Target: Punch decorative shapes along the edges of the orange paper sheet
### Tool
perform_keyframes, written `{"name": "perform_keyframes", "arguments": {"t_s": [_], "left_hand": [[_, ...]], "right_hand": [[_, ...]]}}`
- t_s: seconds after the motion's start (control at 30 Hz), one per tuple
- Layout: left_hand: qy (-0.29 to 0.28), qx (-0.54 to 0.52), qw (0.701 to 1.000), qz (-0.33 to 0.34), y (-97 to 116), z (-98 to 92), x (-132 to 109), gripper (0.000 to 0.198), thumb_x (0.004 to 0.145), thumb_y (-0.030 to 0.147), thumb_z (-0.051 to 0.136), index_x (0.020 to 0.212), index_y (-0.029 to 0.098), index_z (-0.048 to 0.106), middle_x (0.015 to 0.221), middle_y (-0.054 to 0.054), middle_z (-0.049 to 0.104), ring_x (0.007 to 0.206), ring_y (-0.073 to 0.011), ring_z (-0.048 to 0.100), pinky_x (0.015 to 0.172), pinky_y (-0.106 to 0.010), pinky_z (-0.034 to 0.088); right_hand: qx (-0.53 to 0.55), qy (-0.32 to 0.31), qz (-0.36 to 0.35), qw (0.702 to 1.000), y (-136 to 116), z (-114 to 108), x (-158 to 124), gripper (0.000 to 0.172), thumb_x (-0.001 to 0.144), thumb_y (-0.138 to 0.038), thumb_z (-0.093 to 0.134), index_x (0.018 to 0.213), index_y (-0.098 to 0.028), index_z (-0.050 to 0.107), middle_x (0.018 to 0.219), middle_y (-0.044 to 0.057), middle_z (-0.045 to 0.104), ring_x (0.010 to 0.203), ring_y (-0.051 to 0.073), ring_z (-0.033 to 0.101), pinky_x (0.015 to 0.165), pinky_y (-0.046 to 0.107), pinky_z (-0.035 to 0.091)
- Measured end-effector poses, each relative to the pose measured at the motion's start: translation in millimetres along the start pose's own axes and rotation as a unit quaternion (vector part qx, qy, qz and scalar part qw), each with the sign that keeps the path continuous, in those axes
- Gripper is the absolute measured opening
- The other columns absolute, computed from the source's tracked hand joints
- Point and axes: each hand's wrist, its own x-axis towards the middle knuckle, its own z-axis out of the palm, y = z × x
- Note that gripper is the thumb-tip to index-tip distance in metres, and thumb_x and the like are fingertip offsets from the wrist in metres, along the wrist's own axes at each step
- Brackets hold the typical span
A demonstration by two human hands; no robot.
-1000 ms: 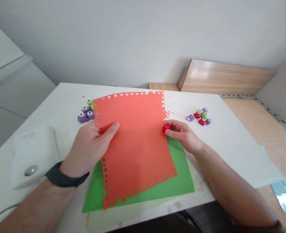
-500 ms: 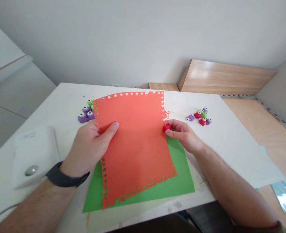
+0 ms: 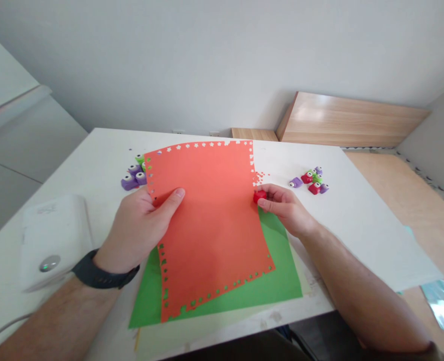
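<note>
Orange paper (image 3: 214, 215) barely shifted; left hand (image 3: 137, 230) still grips it.

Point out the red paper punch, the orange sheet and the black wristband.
Red paper punch (image 3: 260, 196): head view, on its red body.
Orange paper sheet (image 3: 214, 210): head view, on its middle.
Black wristband (image 3: 103, 277): head view, on its strap.
</note>
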Motion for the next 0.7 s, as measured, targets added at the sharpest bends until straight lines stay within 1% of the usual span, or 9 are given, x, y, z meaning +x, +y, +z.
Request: {"name": "perform_keyframes", "arguments": {"t_s": [0.13, 0.33, 0.57, 0.7], "left_hand": [[-0.008, -0.009, 1.000, -0.005, -3.0, 0.1, 0.6, 0.041, 0.094, 0.053, 0.070, 0.122, 0.024, 0.078, 0.126, -0.006, 0.080, 0.109, -0.0313, 0.077, 0.100, -0.046, 0.061], [-0.015, -0.022, 1.000, -0.003, -7.1, 1.0, 1.3, 0.039, 0.094, 0.054, 0.070, 0.121, 0.027, 0.078, 0.131, -0.004, 0.078, 0.115, -0.0307, 0.076, 0.101, -0.043, 0.061], [-0.014, -0.020, 1.000, -0.005, -5.1, 0.0, 0.7, 0.041, 0.094, 0.054, 0.069, 0.124, 0.027, 0.077, 0.131, -0.005, 0.078, 0.115, -0.0314, 0.075, 0.107, -0.048, 0.058], [-0.018, -0.013, 1.000, -0.001, -3.3, 0.0, 1.1, 0.040, 0.094, 0.054, 0.069, 0.123, 0.027, 0.078, 0.130, -0.004, 0.078, 0.113, -0.0309, 0.076, 0.108, -0.048, 0.057]], "right_hand": [[0.005, -0.002, 0.000, 1.000, 1.5, -1.4, 0.4, 0.032, 0.079, -0.031, 0.089, 0.107, -0.021, 0.077, 0.091, 0.002, 0.069, 0.078, 0.015, 0.057, 0.072, 0.030, 0.042], [0.001, 0.004, -0.001, 1.000, 1.0, -2.1, 1.2, 0.031, 0.080, -0.032, 0.089, 0.107, -0.021, 0.078, 0.091, 0.002, 0.067, 0.077, 0.015, 0.055, 0.071, 0.030, 0.040], [-0.001, 0.004, 0.004, 1.000, -1.3, 0.0, -0.5, 0.030, 0.083, -0.033, 0.086, 0.108, -0.020, 0.077, 0.088, 0.001, 0.066, 0.075, 0.015, 0.054, 0.069, 0.031, 0.037], [0.001, 0.001, 0.003, 1.000, -0.9, 0.1, -0.8, 0.029, 0.084, -0.033, 0.085, 0.108, -0.020, 0.076, 0.086, 0.001, 0.065, 0.073, 0.014, 0.052, 0.069, 0.031, 0.037]]}}
